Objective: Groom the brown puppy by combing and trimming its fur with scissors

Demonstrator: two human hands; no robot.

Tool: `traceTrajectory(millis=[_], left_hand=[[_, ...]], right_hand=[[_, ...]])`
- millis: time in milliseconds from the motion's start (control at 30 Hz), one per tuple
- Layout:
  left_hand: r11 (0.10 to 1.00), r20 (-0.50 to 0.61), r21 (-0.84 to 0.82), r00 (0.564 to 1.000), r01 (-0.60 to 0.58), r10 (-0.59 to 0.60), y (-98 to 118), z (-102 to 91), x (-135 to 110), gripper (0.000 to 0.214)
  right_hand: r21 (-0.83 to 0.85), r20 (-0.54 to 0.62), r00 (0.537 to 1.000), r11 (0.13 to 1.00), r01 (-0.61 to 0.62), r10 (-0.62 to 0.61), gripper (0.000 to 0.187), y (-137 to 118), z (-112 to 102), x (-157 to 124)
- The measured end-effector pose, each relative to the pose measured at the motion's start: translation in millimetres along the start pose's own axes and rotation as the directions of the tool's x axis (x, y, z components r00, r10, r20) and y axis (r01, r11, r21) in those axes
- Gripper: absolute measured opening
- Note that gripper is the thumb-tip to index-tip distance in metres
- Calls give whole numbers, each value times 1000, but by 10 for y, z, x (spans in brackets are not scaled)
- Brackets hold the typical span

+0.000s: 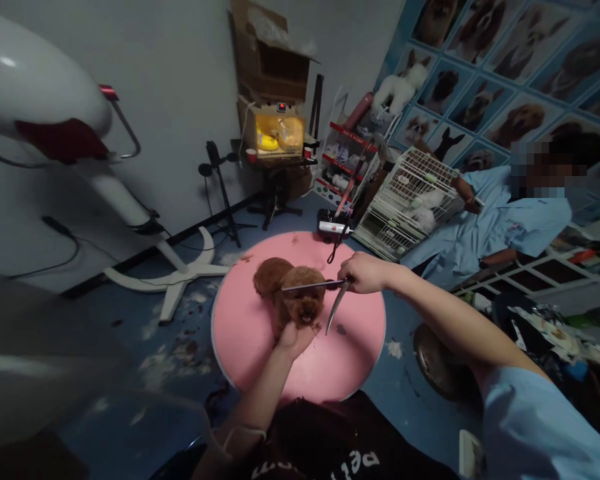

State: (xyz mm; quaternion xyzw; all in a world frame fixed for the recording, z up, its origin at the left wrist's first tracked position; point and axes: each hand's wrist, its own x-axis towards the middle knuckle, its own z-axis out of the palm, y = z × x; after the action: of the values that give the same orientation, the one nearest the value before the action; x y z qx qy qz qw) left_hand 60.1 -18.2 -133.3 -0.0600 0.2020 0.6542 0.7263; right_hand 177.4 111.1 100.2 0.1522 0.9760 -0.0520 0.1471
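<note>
A small brown curly-coated dog [305,293] is on a round pink table [350,373], its head turned toward me. My left hand [295,338] cups the dog's chin from below, palm up. Grooming scissors [336,310] are in my right hand [363,272], to the right of the dog's head. Their blades are spread wide: one lies level in front of the dog's forehead, the other, curved, points down toward the tabletop. Whether the level blade touches the fur I cannot tell.
White clippers [334,227] lie at the table's far edge. A person in a blue smock [500,213] stands at the right by a white wire cage [415,193]. A white stand dryer [35,80] fills the upper left. A round stool [437,360] stands right of the table.
</note>
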Motion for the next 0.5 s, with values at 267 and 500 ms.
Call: traceTrajectory(millis=[267,500], left_hand=[[999,11,-42,1000,8,-7,-21,5,34,32],[999,-18,20,999,32,-32,-124,-10,207,20]], right_hand=[[150,19,999,988,31,-34,11,-178,44,-27],[355,-263,937,926,-129,231,12,-804,949,-335]])
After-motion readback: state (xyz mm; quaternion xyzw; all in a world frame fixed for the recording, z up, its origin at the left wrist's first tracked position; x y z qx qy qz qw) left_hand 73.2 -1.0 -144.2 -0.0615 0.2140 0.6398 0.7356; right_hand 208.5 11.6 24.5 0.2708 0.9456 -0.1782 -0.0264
